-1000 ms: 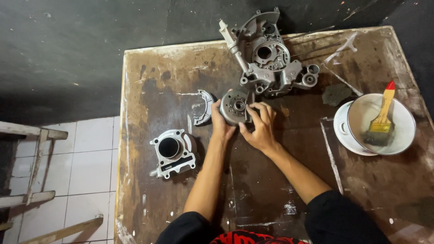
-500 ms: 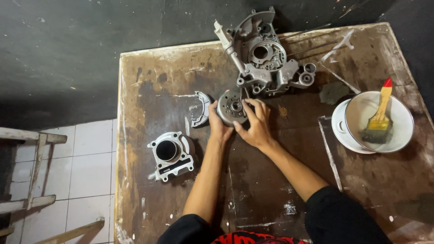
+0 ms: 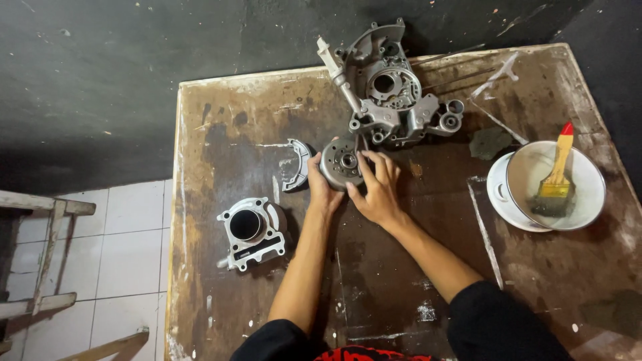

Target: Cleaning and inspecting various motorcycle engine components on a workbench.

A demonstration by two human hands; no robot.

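No packages, labels, signs or screens in view

Both hands (image 3: 364,187) on round flywheel (image 3: 341,162)

A workshop is showing itself: a stained workbench (image 3: 221,134) is bearing an engine crankcase (image 3: 391,93); a cylinder block (image 3: 251,230) is lying nearby.
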